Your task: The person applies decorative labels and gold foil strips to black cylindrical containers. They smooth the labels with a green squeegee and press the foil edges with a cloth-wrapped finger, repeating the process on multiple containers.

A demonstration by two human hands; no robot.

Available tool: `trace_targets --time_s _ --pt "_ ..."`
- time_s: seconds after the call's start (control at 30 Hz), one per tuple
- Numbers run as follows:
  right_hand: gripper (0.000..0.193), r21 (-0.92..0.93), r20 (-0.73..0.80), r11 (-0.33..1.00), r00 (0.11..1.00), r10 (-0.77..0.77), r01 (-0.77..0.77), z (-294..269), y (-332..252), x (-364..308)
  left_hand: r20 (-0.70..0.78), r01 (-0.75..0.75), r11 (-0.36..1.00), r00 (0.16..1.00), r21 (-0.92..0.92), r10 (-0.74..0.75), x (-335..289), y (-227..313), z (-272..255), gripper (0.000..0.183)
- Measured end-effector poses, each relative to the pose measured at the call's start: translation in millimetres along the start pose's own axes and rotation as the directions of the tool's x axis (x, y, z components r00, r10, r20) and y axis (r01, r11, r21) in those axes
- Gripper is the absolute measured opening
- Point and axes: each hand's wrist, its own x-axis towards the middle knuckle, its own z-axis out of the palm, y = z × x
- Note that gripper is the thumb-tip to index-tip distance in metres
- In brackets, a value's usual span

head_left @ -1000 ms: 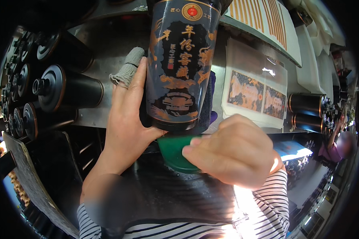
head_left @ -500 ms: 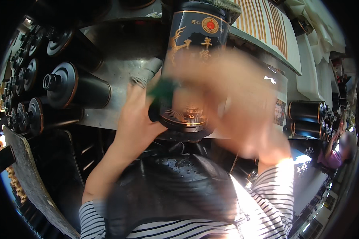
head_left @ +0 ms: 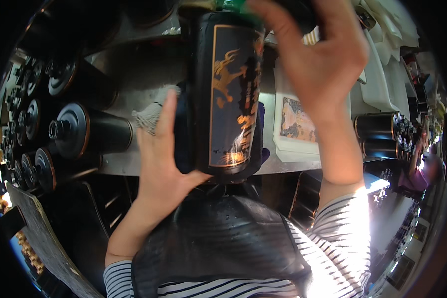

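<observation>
A large black bottle (head_left: 228, 99) with a dark panel and gold figures stands tilted in front of me. My left hand (head_left: 161, 164) cups its lower left side, thumb at the base and forefinger stretched up. A grey cloth (head_left: 153, 109) lies at its fingers; how it is held is hidden. Dark blue material (head_left: 185, 131) shows between this hand and the bottle. At the bottle's top, my right hand (head_left: 323, 59) presses a small green piece (head_left: 231, 5) there with the thumb; its other fingers run out of view or are blurred.
Several black canisters (head_left: 92, 130) with screw necks lie stacked at the left. More black canisters (head_left: 377, 126) sit at the right. A pale printed sheet (head_left: 298, 119) lies on the metal bench (head_left: 119, 161). Another person (head_left: 416, 174) in purple is far right.
My right hand has moved from across the bottle's middle up to its top, with the green piece. The bottle's face has turned, bringing the gold-edged panel border into view.
</observation>
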Motion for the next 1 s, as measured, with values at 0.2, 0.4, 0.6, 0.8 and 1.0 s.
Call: trace_targets --time_s 0.2,0.4,0.6,0.8,1.0 --pt "0.012 0.362 -0.095 0.863 0.934 -0.343 0.354 -2.1 -59.7 -62.8 0.177 0.020 1.000 0.984 -0.002 -0.019 9.9 -18.8 -3.9 0.094" --pt "0.026 0.036 -0.068 0.999 0.997 0.020 -0.017 2.8 47.8 -36.9 0.309 -0.035 0.998 0.951 0.045 0.020 26.9 -22.0 -10.6 0.089" --pt "0.007 0.439 0.415 0.894 0.863 -0.287 0.087 -7.9 -7.9 -21.9 0.373 -0.012 0.999 0.927 -0.030 0.023 26.6 -43.4 -5.9 0.057" --pt "0.024 0.376 -0.445 0.917 0.894 0.052 0.134 38.9 34.3 -70.9 0.383 0.045 0.992 0.924 -0.118 0.004 32.6 -31.7 -7.6 0.047" --pt "0.031 0.759 0.274 0.588 0.957 0.099 -0.278 -18.0 -31.1 -137.4 0.345 -0.012 0.999 0.938 -0.051 0.029 33.8 -28.2 -3.4 0.049"
